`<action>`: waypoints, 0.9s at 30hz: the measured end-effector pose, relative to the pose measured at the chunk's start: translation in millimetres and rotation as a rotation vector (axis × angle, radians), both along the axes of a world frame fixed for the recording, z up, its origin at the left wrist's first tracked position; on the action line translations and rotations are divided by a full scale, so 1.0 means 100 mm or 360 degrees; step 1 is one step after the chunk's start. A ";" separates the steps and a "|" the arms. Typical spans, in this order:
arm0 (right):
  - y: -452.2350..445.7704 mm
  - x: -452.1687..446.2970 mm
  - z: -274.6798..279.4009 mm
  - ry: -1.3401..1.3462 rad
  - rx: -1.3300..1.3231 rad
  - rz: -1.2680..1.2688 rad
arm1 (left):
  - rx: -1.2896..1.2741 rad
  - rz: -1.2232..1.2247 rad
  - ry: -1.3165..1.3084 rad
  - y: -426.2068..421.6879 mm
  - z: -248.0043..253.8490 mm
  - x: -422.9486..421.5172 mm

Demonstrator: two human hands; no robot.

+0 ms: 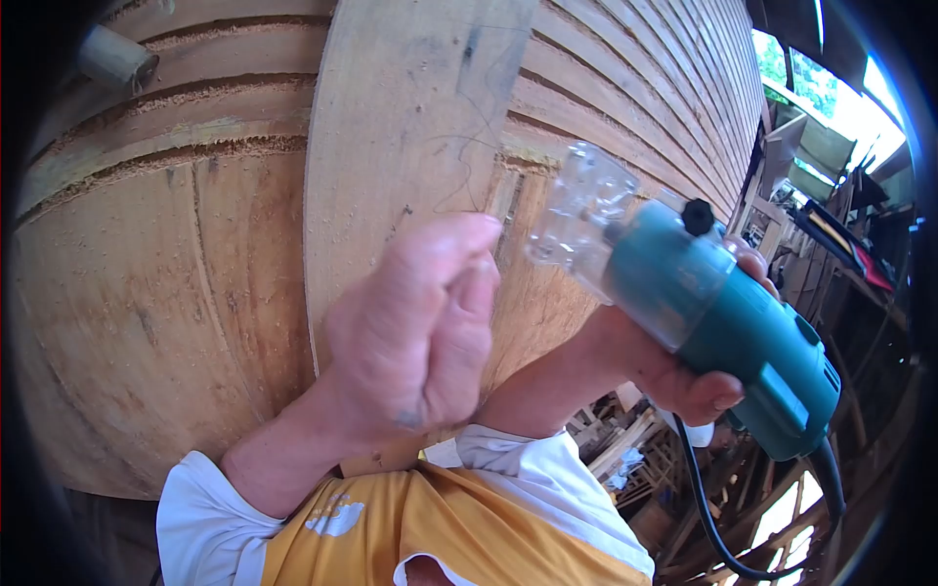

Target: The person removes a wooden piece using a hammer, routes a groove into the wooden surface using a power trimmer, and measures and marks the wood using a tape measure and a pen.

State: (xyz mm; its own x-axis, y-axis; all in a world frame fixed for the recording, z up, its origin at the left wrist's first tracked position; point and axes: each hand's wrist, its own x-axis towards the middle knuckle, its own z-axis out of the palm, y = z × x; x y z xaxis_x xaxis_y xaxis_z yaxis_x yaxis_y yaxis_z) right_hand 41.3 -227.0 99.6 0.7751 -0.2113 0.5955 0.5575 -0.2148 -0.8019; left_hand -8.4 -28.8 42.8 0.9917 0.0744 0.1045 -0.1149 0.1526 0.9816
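Observation:
My right hand (674, 381) is wrapped round the teal body of a trim router (743, 332), which is tilted with its clear plastic base (586, 210) toward the upper left. A black knob sits on its side, and a black cord leaves its rear end. My left hand (420, 322) is closed in front of a flat wooden board (410, 88), thumb and fingers pressed together. What it holds, if anything, I cannot make out. A thin dark curved line shows on the board near its fingertips.
Under the board lies a broad wooden panel (137, 293) with long parallel grooves and sawdust along them. A round wooden piece (117, 61) rests at the upper left. The cord (699, 508) loops down at the right, near scrap wood (625, 439) on the floor.

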 end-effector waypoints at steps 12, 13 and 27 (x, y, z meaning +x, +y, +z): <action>-0.93 -0.49 0.26 0.0154 0.0598 0.0134 | 0.0095 0.0109 0.0074 -0.02 -0.01 0.15; -0.98 -0.52 0.23 0.0174 0.0620 0.0119 | 0.0128 0.0105 0.0071 -0.01 0.00 0.16; -0.46 -1.92 0.05 0.0400 0.0422 0.0118 | 0.0211 0.0132 -0.0246 -0.10 -0.18 0.32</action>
